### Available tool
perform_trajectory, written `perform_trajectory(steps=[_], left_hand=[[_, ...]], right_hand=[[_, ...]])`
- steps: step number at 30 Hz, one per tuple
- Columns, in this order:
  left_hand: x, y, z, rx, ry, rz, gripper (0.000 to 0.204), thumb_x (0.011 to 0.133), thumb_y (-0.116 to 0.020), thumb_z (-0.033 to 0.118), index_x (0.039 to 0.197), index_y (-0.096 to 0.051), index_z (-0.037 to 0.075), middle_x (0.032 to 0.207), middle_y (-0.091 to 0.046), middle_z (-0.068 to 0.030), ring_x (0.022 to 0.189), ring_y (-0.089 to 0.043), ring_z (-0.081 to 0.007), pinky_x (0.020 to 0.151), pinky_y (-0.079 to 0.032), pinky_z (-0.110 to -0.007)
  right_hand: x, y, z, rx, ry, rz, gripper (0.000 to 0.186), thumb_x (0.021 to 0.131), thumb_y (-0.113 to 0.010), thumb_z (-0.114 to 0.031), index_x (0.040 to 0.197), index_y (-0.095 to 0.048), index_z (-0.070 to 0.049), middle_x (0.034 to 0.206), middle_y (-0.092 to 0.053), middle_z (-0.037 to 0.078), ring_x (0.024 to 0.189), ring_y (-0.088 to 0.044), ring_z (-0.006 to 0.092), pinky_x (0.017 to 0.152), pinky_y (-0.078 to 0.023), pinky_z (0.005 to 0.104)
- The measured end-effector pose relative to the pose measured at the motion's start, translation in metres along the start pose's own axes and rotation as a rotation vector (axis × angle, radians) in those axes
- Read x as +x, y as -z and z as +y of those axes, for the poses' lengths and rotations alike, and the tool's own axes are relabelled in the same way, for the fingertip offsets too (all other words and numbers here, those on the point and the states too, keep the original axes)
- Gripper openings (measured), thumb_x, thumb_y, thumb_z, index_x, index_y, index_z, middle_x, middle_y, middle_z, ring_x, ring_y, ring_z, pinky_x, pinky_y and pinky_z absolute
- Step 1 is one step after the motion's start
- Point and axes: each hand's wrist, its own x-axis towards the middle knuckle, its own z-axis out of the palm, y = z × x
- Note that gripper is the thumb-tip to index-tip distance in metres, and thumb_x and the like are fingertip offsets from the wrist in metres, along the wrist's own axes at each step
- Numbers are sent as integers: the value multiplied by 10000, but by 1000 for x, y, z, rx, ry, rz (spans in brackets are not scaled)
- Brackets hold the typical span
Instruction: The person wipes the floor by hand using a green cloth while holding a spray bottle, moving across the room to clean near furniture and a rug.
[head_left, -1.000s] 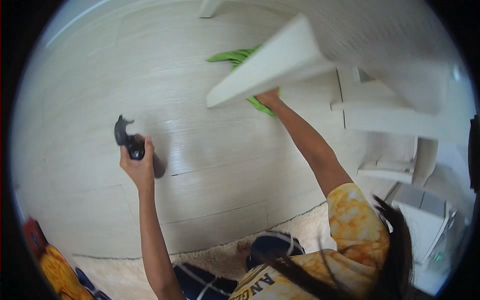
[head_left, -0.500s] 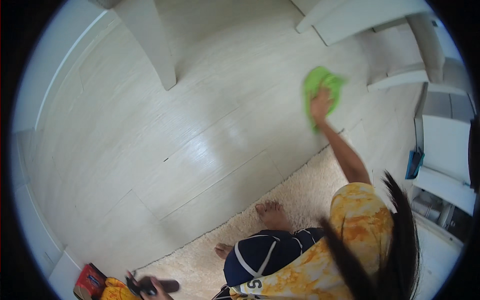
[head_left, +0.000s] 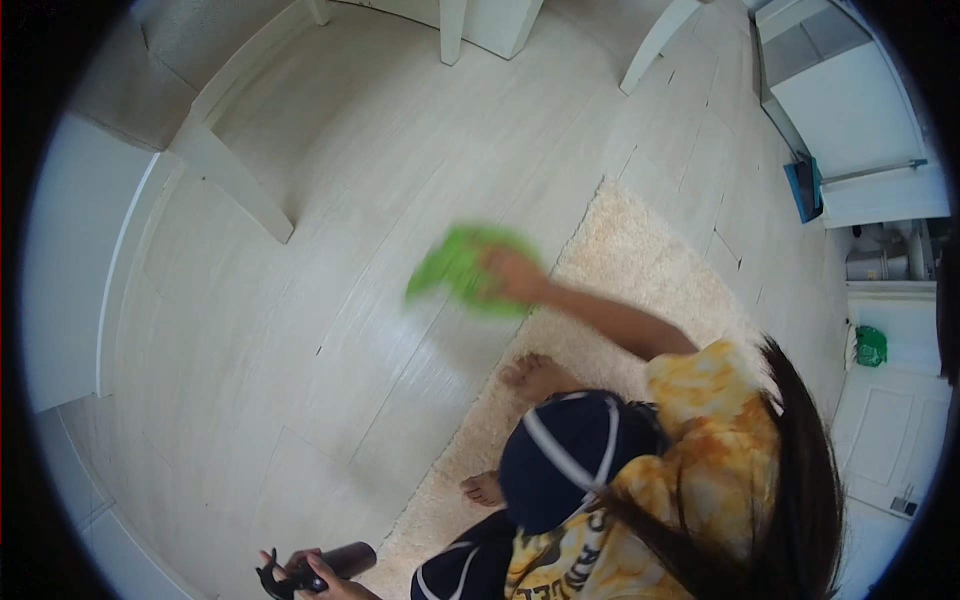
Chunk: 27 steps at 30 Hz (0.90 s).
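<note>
Bright green fabric cloth (head_left: 455,268): over pale wood-look floorboards (head_left: 250,350), floor contact unclear through blur. Left to right: my left hand (head_left: 320,582) wrapped round dark cylindrical spray bottle with black trigger head (head_left: 350,560). My right hand (head_left: 512,275) on cloth; gripping or pressing flat, cannot tell. Cream shaggy rug (head_left: 640,245) alongside. Change: cloth shifted from rug's far corner to its left edge; nearer boards, I judge, now reached.
</note>
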Motion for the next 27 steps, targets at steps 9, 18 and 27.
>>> perform_trajectory(steps=[9, 18, 27], left_hand=[[-36, 19, -13, -217, 100, 264, 384, 734, -751, 266, 776, -587, -79, 676, -587, -140, 571, -556, -201, 520, -486, -315], [41, -162, 173, -42, 39, 46, 509, 884, -569, 156, 1350, -401, 37, 782, -505, -46, 694, -482, -151, 675, -427, -304], [-30, -190, 203, -49, 261, 246, 279, 747, -724, 169, 798, -598, -75, 770, -631, -157, 670, -607, -207, 620, -528, -343]], right_hand=[[13, 56, 43, -425, 287, -449, 716, 826, -520, -509, 1385, -314, -113, 1504, -127, 102, 1373, -91, 368, 1075, -109, 576], [43, 144, 148, -67, 65, -93, 560, 825, -571, -458, 1270, -490, -127, 1452, -294, 76, 1317, -289, 323, 1056, -245, 463], [93, 251, 326, -536, -438, 370, 670, 898, -456, -406, 1443, -171, -139, 1478, -182, 167, 1350, -171, 381, 1074, -129, 555]])
